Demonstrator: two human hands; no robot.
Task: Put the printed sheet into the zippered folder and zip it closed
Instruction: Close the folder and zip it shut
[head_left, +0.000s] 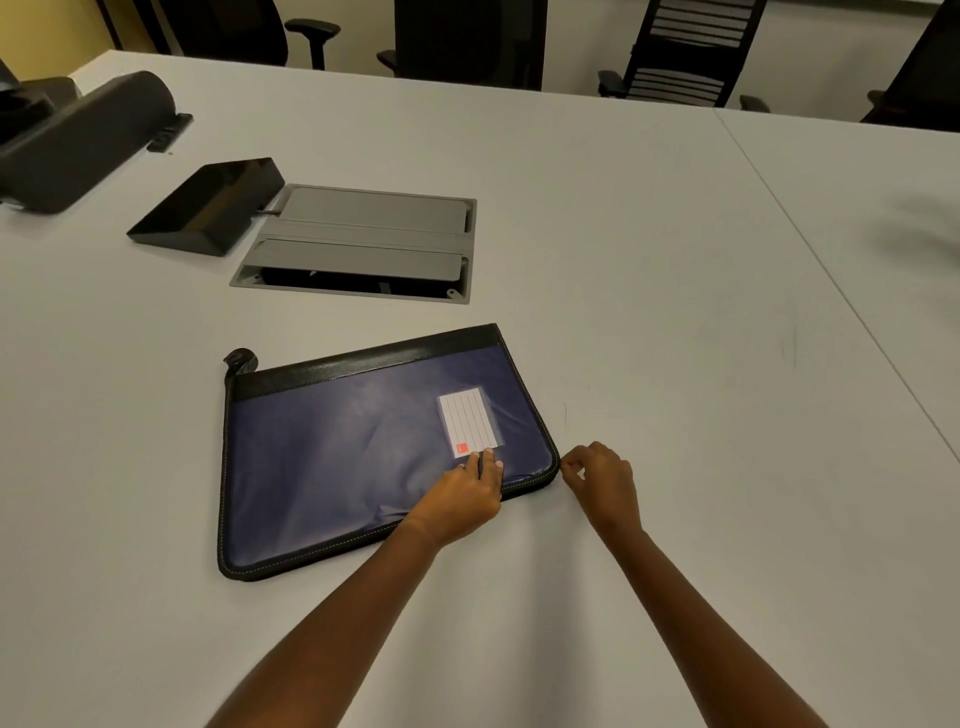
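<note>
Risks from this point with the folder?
1. Right hand pinches at the folder corner; zipping may snag on that curve.
2. Left hand presses only near that corner, so the folder could pivot on the smooth table.
3. No sheet in view; cannot tell it is inside.

Your L hand (462, 493) lay flat on the zippered folder (337, 457), fingers pressing just below the label card (470, 421), at 4 o'clock on its blue face. Your R hand (597, 478) was at the folder's 3 o'clock corner, thumb & forefinger pinched on the zip edge. Folder was flat on the white table (675, 312). Grey cable hatch (363, 244) at 12 o'clock from it, black wedge unit (208, 208) at 11, chairs (680, 52) beyond the table.
</note>
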